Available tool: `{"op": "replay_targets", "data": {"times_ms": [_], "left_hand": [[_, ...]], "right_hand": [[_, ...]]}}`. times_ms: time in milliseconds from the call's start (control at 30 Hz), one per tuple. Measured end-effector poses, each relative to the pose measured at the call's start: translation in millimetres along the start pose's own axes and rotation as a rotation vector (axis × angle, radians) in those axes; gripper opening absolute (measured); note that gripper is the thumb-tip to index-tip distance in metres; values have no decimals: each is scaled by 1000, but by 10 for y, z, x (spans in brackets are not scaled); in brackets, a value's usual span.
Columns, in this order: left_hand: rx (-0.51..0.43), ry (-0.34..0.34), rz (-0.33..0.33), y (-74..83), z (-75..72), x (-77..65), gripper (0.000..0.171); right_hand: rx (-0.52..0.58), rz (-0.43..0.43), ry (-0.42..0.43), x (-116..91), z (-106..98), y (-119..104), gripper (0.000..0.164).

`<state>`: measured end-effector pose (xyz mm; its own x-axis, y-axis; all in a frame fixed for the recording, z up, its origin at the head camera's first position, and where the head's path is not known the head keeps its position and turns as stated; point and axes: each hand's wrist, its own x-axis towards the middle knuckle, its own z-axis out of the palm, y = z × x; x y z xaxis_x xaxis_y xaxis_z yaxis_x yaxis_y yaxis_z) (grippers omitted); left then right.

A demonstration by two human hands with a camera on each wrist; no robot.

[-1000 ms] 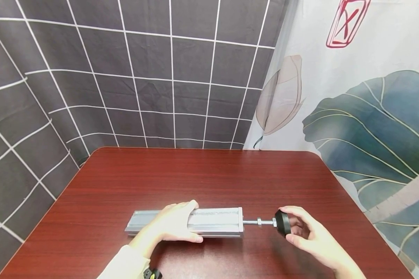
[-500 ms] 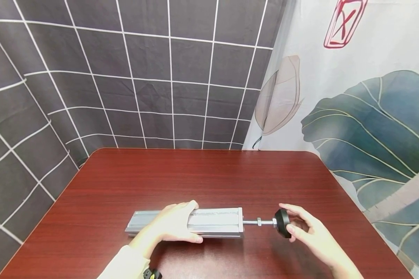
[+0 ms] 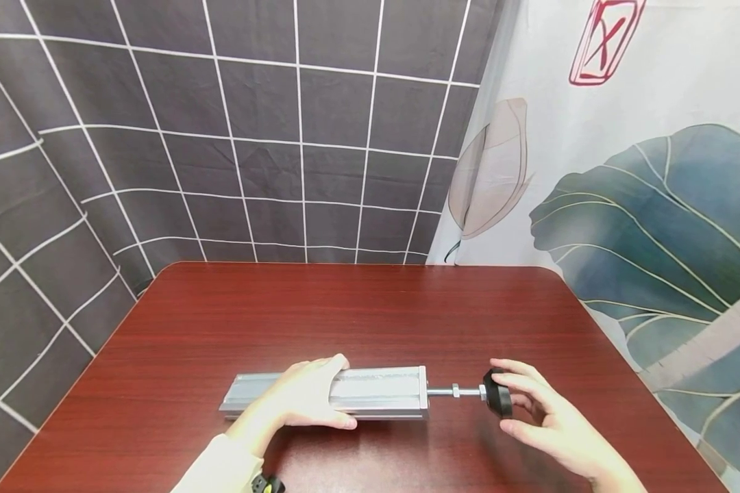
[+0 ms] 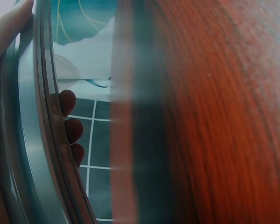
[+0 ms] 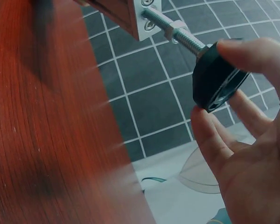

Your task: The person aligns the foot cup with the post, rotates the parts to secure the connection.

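Note:
My left hand (image 3: 302,398) grips a silver aluminium profile (image 3: 379,392) from above, held over the table. In the left wrist view, several fingertips (image 4: 72,129) curl round the far side of the profile (image 4: 32,121). A threaded rod (image 3: 440,392) juts from the profile's right end plate (image 3: 424,392) and carries a hex nut (image 5: 174,31). At the rod's outer end sits a black levelling foot (image 3: 497,394). My right hand (image 3: 551,421) pinches this foot by its rim; in the right wrist view, thumb and fingers touch opposite sides of the foot (image 5: 210,77).
The reddish-brown wooden table (image 3: 358,308) spreads out beneath and behind the profile. A dark grid-patterned curtain (image 3: 253,137) hangs behind it, with a white leaf-print curtain (image 3: 499,246) at the right. A dark wrist strap (image 3: 268,484) shows below the left sleeve.
My right fingers have shifted round the rim of the levelling foot, and the foot appears turned a little. The left hand and profile stay almost where they were.

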<state>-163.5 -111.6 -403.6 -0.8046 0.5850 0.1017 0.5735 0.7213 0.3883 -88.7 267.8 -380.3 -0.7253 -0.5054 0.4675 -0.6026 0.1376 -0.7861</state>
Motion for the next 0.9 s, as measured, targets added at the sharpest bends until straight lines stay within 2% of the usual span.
{"op": "replay_targets", "data": {"times_ms": [233,400,600,733,900], "left_hand": [[14,-3,3,18,17,16,73],[10,6,18,36,7,15,73],[23,5,15,55,6,11,74],[24,6,13,50,11,7,74],[28,9,7,39,23,5,75]], "right_hand": [[-126,215,45,-32,13,-41,60],[-161,216,90,-18,35,-39,62],[-117,205,144,5,62,-14,58],[-103,210,138,19,63,-35,54],[-144,243,118,-18,22,-65,69]]}}
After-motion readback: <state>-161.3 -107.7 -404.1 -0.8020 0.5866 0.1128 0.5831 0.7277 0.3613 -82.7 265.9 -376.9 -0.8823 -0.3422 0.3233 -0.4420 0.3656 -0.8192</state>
